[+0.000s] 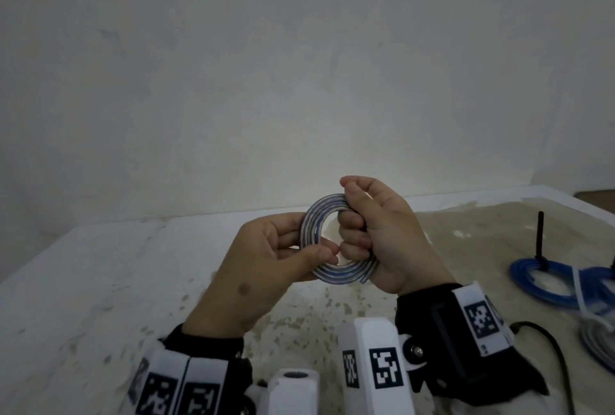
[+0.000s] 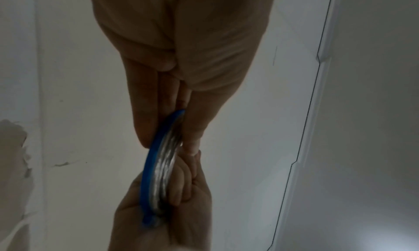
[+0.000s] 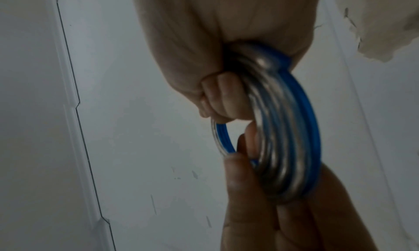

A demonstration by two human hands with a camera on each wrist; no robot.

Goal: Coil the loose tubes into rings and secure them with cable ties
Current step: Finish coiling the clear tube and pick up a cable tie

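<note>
A coil of clear and blue tubing (image 1: 314, 226) is held upright above the table between both hands. My left hand (image 1: 283, 248) pinches its left and lower arc between thumb and fingers. My right hand (image 1: 362, 224) has its fingers curled through the ring and grips the right side. The left wrist view shows the coil (image 2: 158, 167) edge-on, with the left hand (image 2: 167, 129) above it and the right hand below. The right wrist view shows the coil (image 3: 292, 129) with several wraps, the right hand (image 3: 224, 97) curled round its top. No cable tie shows on this coil.
At the right edge of the stained table (image 1: 100, 281) lies a blue coiled tube (image 1: 545, 284) with a black cable tie (image 1: 539, 238) standing up from it and a white tie (image 1: 582, 298) across it. A clear coil (image 1: 599, 344) lies nearer. A pale wall stands behind.
</note>
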